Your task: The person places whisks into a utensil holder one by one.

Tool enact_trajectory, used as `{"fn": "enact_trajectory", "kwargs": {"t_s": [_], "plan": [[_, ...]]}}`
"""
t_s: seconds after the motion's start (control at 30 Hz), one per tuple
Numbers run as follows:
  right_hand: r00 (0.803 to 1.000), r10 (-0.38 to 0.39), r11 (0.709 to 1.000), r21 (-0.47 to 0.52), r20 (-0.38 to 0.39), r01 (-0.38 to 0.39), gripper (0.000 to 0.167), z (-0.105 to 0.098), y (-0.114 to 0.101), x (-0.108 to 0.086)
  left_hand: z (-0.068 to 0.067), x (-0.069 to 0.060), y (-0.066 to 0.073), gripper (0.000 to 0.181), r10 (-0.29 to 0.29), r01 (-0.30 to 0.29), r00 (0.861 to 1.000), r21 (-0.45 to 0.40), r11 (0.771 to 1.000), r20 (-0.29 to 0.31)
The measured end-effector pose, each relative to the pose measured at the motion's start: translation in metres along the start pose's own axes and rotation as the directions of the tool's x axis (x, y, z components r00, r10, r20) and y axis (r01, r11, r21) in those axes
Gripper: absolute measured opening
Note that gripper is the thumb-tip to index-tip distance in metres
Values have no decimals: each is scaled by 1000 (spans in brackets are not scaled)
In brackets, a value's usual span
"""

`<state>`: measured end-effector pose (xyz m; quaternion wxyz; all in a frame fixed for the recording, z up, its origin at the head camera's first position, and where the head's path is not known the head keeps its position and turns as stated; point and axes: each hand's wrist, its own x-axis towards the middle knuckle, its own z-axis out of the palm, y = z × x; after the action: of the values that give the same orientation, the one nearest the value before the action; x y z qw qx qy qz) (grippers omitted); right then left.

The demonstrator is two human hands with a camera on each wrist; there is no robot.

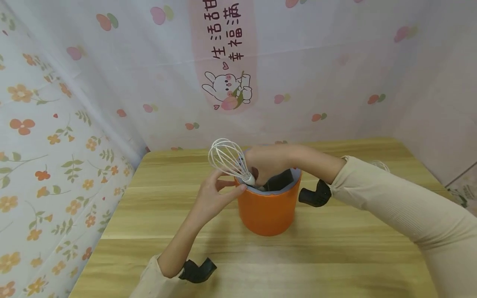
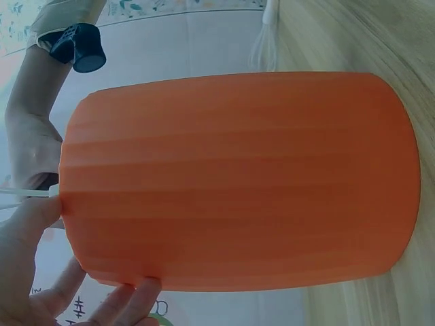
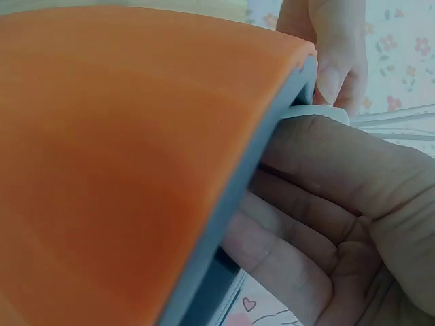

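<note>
An orange container (image 1: 266,211) with a grey inner lining stands upright on the table. From its left side a white whisk (image 1: 228,159) leans out, wire loops up, its lower handle hidden inside. My left hand (image 1: 214,196) holds the container at its left rim, the thumb by the whisk's collar and the other fingers against the outer wall (image 2: 238,183). Over the rim, my right hand (image 1: 266,163) reaches down into the container beside the whisk. In the right wrist view its thumb lies along the white handle (image 3: 319,113); the fingertips are hidden inside. A dark flat piece (image 1: 280,180) shows within.
A second white whisk (image 2: 266,41) lies on the wooden table (image 1: 179,182) to the right, mostly behind the right sleeve. A patterned cloth (image 1: 324,70) hangs behind the table and a floral one (image 1: 56,174) on the left. Black mounts (image 1: 314,195) are on both wrists.
</note>
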<state>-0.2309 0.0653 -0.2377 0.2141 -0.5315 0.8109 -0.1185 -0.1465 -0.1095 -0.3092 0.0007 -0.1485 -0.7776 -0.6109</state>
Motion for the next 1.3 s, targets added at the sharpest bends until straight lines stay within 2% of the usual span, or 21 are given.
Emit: {"fn": "enact_trajectory", "kwargs": {"t_s": [0.13, 0.4, 0.63, 0.77, 0.87, 1.0, 1.2, 1.3], "plan": [[999, 38, 999, 20, 37, -39, 17, -1, -2, 1, -1, -2, 6, 45, 6, -6, 1000, 4, 1000, 8], [996, 79, 994, 70, 39, -82, 9, -1, -1, -5, -2, 5, -19, 37, 9, -9, 1000, 3, 1000, -4], [996, 84, 979, 187, -1, -82, 10, 3, 6, -15, -2, 4, -21, 37, 3, -3, 1000, 2, 1000, -14], [995, 94, 980, 179, -15, -90, 6, 3, 7, -23, -2, 4, -22, 38, 14, -14, 1000, 24, 1000, -15], [994, 103, 983, 156, -27, -98, 10, 3, 8, -30, -1, 1, -10, 38, 10, -10, 1000, 32, 999, -11], [994, 97, 983, 162, -58, -87, 7, 3, 11, -42, 1, -4, 9, 38, -3, 4, 1000, 43, 999, -6], [980, 141, 972, 207, -142, -110, 4, 0, 11, -64, 0, -5, 9, 39, -17, 17, 1000, 39, 999, -4], [966, 184, 963, 232, -183, -140, 4, -3, 13, -79, 0, -2, 1, 40, -16, 16, 1000, 28, 999, -4]]}}
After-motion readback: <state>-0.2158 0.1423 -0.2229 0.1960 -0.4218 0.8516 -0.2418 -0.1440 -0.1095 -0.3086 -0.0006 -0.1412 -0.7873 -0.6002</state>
